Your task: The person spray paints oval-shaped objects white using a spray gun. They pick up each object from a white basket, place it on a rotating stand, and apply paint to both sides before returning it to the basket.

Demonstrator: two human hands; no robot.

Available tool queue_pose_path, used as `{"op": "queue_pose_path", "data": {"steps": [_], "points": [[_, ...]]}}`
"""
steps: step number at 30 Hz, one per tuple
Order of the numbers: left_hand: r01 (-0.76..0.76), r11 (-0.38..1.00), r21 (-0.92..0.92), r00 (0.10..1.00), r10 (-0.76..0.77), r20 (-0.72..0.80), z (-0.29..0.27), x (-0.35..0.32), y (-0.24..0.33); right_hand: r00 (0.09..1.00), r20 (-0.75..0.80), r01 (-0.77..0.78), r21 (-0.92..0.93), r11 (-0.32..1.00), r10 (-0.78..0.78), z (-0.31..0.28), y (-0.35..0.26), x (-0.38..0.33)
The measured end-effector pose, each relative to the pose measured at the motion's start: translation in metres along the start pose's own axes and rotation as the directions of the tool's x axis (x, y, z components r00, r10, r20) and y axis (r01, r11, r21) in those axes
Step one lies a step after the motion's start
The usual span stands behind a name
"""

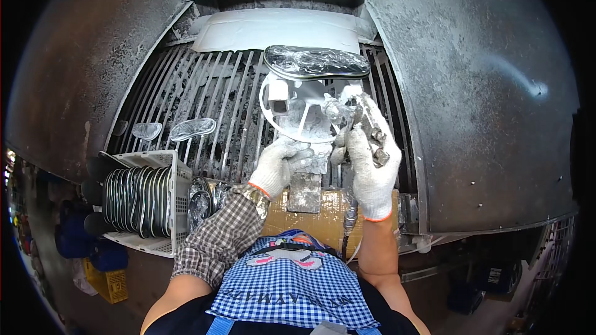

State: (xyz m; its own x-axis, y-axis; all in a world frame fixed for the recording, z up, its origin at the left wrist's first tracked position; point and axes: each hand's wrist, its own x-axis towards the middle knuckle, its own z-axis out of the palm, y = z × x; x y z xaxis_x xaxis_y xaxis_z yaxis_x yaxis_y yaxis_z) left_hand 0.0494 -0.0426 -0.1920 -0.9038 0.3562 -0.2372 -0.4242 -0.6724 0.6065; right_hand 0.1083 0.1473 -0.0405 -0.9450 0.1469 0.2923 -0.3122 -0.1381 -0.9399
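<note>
My right hand (372, 174), in a white glove dusted with residue, is wrapped round a spray gun (377, 139) crusted with white overspray. The gun's front is next to a white-coated stand (304, 121) with a white ring (266, 108) round it. At the far end of the stand lies a dark shoe sole (316, 64) with a shiny, wrinkled surface. My left hand (279, 166), also gloved, has its fingers curled in at the near left side of the stand; what they hold, if anything, is hidden.
A white crate (180, 201) packed with upright soles (139, 201) stands at the left. Two small soles (192, 128) lie on the slatted metal grate (233, 118). Behind is a pale sheet (276, 30); metal walls (490, 99) flank the grate. A hose (351, 217) runs down from the gun.
</note>
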Motion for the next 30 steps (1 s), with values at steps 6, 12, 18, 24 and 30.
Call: {"op": "queue_pose_path", "data": {"steps": [6,12,18,24,30], "points": [[-0.034,0.999,-0.012,0.999,0.034,0.003,0.006,-0.002,0.004,0.999,-0.046,-0.004,0.024,1.000,0.005,-0.009,-0.003,0.000],[-0.040,0.999,0.008,0.999,0.040,-0.032,0.007,-0.004,0.006,0.995,-0.095,0.028,0.005,1.000,-0.027,-0.015,-0.005,0.000],[-0.039,0.999,0.006,0.999,0.039,-0.023,0.005,-0.005,0.011,0.993,-0.113,0.027,0.089,0.996,-0.017,-0.020,-0.010,-0.002],[-0.052,0.998,0.038,0.997,0.053,-0.048,0.007,-0.008,0.017,0.984,-0.177,0.039,0.058,0.998,-0.028,-0.027,-0.012,-0.001],[-0.044,0.998,0.053,0.994,0.049,-0.094,0.001,-0.011,0.025,0.976,-0.216,0.040,0.083,0.996,-0.021,-0.036,-0.016,-0.001]]}}
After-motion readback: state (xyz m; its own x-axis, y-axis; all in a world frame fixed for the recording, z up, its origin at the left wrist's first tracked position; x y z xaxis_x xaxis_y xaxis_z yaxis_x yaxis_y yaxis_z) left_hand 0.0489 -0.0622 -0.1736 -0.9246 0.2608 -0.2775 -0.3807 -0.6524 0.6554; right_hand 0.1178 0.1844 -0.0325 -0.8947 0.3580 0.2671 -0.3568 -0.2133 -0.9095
